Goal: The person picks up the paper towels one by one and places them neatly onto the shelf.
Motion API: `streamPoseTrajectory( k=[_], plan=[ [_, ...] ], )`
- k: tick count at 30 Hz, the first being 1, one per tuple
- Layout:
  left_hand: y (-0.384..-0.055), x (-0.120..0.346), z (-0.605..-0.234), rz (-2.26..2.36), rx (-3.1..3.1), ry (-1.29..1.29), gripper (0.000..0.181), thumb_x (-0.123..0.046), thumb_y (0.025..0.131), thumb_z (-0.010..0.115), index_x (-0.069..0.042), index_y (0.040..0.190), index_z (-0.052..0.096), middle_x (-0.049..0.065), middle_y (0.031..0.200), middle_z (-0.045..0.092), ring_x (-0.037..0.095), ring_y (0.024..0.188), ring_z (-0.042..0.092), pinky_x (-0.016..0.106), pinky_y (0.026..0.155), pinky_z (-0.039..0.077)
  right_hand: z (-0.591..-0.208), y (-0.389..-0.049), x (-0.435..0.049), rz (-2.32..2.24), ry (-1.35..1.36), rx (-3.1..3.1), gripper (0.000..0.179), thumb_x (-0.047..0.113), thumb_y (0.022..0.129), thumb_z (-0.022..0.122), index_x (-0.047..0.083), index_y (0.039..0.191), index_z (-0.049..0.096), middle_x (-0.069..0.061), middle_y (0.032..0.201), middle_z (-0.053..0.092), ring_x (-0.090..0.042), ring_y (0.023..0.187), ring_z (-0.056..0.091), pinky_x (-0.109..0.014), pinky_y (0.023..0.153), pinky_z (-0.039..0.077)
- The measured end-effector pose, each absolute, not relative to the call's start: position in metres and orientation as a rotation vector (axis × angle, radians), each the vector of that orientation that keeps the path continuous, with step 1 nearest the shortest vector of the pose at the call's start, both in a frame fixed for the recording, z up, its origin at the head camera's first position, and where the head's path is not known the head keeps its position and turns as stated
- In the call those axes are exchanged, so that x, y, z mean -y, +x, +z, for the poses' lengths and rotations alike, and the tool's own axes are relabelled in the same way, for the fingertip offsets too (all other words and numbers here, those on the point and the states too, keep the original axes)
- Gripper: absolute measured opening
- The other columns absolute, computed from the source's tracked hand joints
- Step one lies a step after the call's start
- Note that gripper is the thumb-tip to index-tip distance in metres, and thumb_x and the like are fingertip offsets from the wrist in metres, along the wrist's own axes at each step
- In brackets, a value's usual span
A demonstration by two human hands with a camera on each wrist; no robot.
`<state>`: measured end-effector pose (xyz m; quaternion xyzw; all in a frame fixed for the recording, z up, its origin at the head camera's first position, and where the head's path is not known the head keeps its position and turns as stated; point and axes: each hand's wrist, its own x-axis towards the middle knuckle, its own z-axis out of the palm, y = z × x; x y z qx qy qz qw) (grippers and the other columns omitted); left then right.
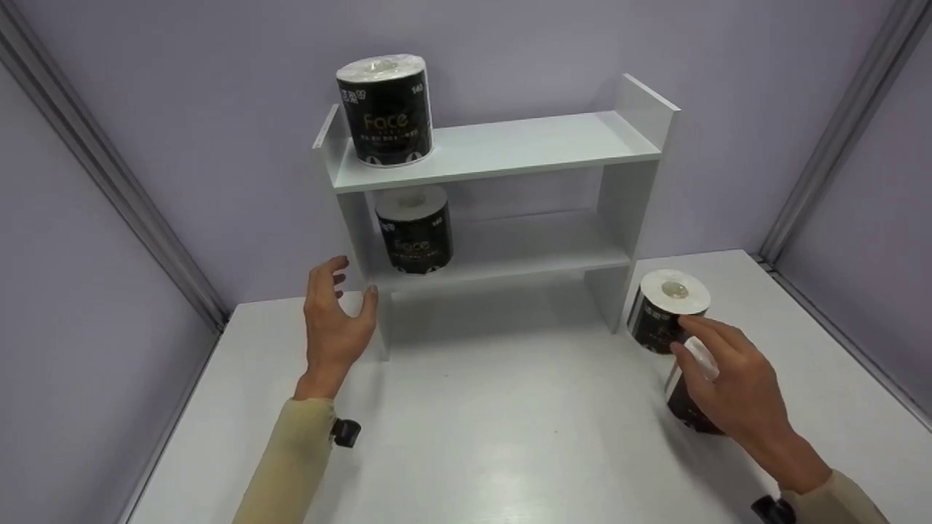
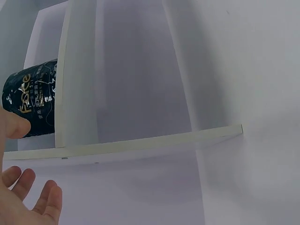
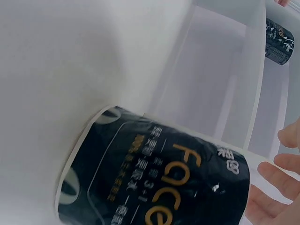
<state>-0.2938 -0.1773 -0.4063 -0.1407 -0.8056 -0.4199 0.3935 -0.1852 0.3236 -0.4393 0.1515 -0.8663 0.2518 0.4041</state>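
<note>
My left hand point(image 1: 336, 327) is held up beside the left side of a white two-tier shelf point(image 1: 495, 273), thumb and fingers spread with nothing between them. In the left wrist view its fingertips point(image 2: 54, 199) show below the shelf's side panel. At the right, my right hand point(image 1: 739, 382) hovers around the top of a black-wrapped toilet paper roll point(image 3: 159, 173) that stands on the table. Its thumb and fingers are parted and loosely bent, and the head view shows part of the white roll top between them. The right wrist view has the fingers point(image 3: 281, 180) just off the roll's top end.
Another toilet paper roll point(image 1: 655, 324) stands behind it, next to the shelf's right leg. One roll point(image 1: 389, 120) sits at the left of the top tier and one more roll point(image 1: 416, 244) on the tier below. The white table point(image 1: 495, 437) meets pale walls.
</note>
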Motion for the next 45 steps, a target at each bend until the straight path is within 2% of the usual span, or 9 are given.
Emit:
streamPoseTrajectory(
  k=[4,10,24,34,45],
  plan=[
    [-0.294,0.175,-0.412,-1.127,2.055,-0.330,0.052,-0.005,0.096,0.076,0.003,0.143,0.056,0.024,0.138,0.060,0.043,0.125,0.060,0.056,0.100,0.055,-0.441,-0.182,-0.330,0.612,0.375,2.190,0.047,-0.002,0.085,0.085,-0.001,0.130,0.073,-0.020,0.125,0.073,-0.041,0.114,0.069,0.002,0.106,0.028],
    [-0.294,0.172,-0.420,-1.203,2.045,-0.274,0.053,-0.004,0.095,0.077,0.003,0.143,0.056,0.021,0.138,0.060,0.039,0.125,0.062,0.055,0.100,0.057,-0.444,-0.177,-0.340,0.574,0.357,2.200,0.047,0.001,0.084,0.086,0.001,0.130,0.074,-0.017,0.125,0.073,-0.039,0.113,0.069,0.003,0.104,0.026],
    [-0.299,0.171,-0.441,-1.285,2.084,-0.201,0.053,-0.004,0.096,0.075,0.004,0.145,0.054,0.022,0.142,0.059,0.041,0.126,0.062,0.053,0.104,0.058,-0.453,-0.171,-0.352,0.557,0.319,2.232,0.045,0.000,0.083,0.087,0.000,0.127,0.075,-0.015,0.126,0.074,-0.037,0.115,0.070,0.005,0.104,0.024],
    [-0.296,0.165,-0.463,-1.408,2.110,-0.105,0.052,-0.002,0.098,0.072,0.003,0.146,0.054,0.021,0.145,0.058,0.043,0.129,0.062,0.055,0.107,0.056,-0.460,-0.165,-0.357,0.543,0.292,2.250,0.043,0.003,0.083,0.088,0.003,0.124,0.076,-0.015,0.124,0.073,-0.036,0.112,0.070,0.001,0.098,0.030],
    [-0.294,0.162,-0.482,-1.479,2.139,-0.040,0.052,-0.002,0.100,0.069,0.003,0.149,0.051,0.023,0.147,0.056,0.044,0.132,0.061,0.052,0.111,0.055,-0.462,-0.164,-0.362,0.536,0.332,2.233,0.041,0.003,0.081,0.089,0.002,0.120,0.078,-0.015,0.120,0.074,-0.037,0.110,0.069,-0.004,0.100,0.031]
  ],
)
